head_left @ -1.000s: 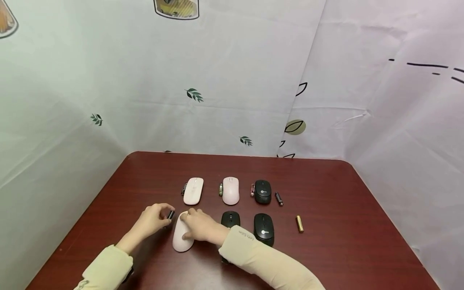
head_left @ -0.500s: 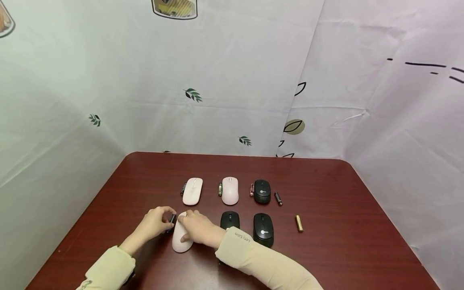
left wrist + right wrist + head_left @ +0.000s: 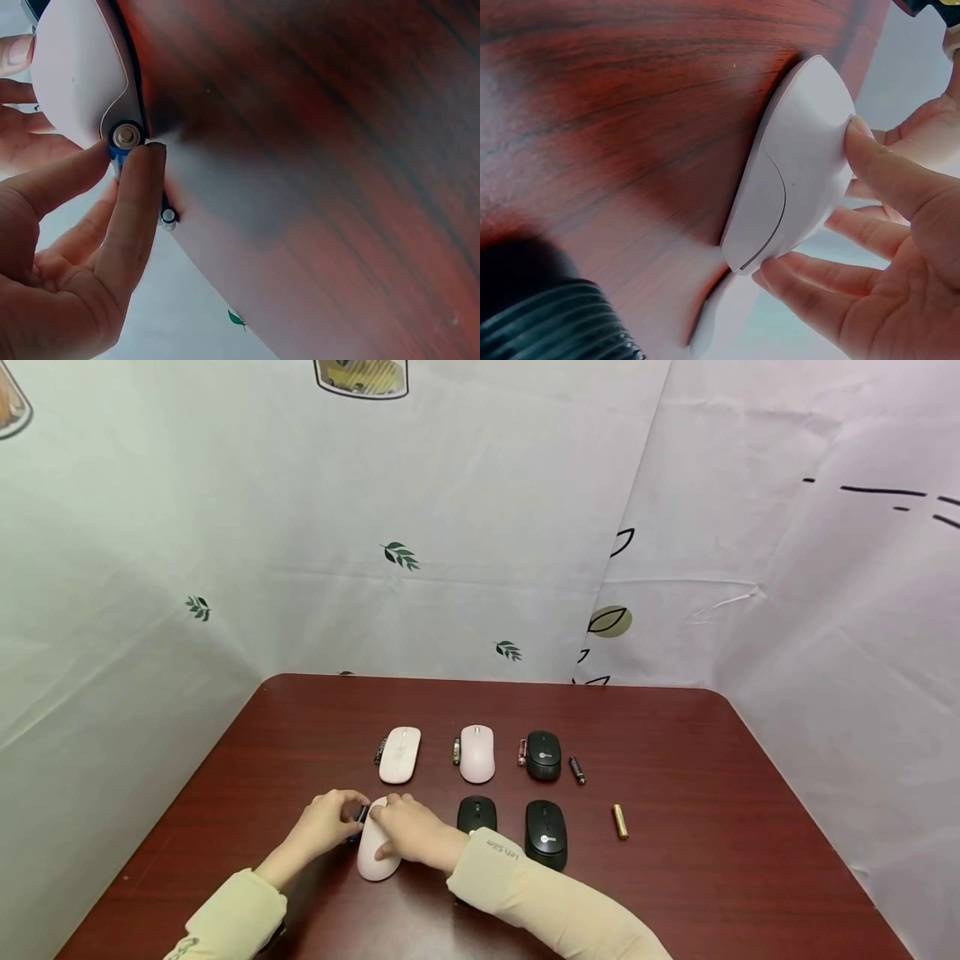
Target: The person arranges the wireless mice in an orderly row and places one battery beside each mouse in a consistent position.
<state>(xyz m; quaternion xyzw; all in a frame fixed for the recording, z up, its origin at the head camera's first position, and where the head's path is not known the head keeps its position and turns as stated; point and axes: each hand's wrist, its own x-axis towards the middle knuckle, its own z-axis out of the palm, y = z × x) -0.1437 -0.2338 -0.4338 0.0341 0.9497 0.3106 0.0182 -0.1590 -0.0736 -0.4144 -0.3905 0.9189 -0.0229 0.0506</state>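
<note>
In the head view a pinkish-white mouse lies on the table at front left. My right hand grips it, thumb on the near side and fingers toward the far end, as the right wrist view of the mouse also shows. At the mouse's left edge, my left hand pinches a battery between thumb and fingers. The battery's metal end faces the left wrist camera, and it lies close along the mouse's side; whether they touch I cannot tell. Fingers hide most of it in the head view.
Behind stand a white mouse, a pink mouse and a black mouse, each with batteries at its left. Two more black mice, one a logo-marked mouse, lie right. A dark battery and gold battery lie farther right.
My left hand has shifted slightly right, bringing the battery closer to the mouse's left side. The right hand keeps its hold and the mouse stays nearly in place.
</note>
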